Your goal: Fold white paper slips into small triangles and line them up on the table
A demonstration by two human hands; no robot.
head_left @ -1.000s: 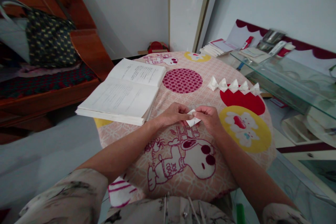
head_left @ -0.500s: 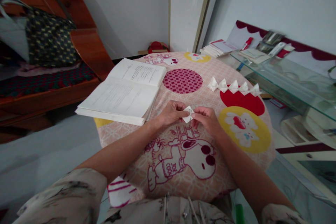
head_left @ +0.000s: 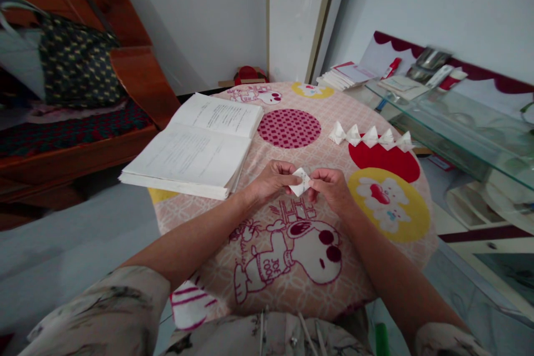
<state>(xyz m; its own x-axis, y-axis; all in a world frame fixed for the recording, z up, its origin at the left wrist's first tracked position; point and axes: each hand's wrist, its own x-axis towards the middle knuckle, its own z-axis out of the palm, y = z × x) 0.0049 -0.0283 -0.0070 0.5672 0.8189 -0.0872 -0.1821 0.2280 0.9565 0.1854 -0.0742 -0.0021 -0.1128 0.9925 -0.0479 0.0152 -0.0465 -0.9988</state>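
A small folded piece of paper (head_left: 300, 182), white with faint print and roughly diamond-shaped, is held above the middle of the round table. My left hand (head_left: 275, 179) pinches its left corner between thumb and fingers. On its right corner, the thumb and fingers of my right hand (head_left: 330, 186) are closed. Farther back on the right, several folded white paper pieces (head_left: 370, 137) stand in a row, partly over a red circle of the tablecloth (head_left: 292, 267). To the left lies a thick open book (head_left: 200, 147) with printed pages.
A glass shelf (head_left: 454, 117) at the right carries a metal container, papers and a red item. A stack of booklets (head_left: 344, 75) is behind the table. At the left, a dark patterned bag (head_left: 79, 61) rests on a wooden bench (head_left: 137, 83).
The fingers of my right hand have shifted slightly toward the paper's right corner, so more of its face shows. The left hand keeps nearly the same pinch.
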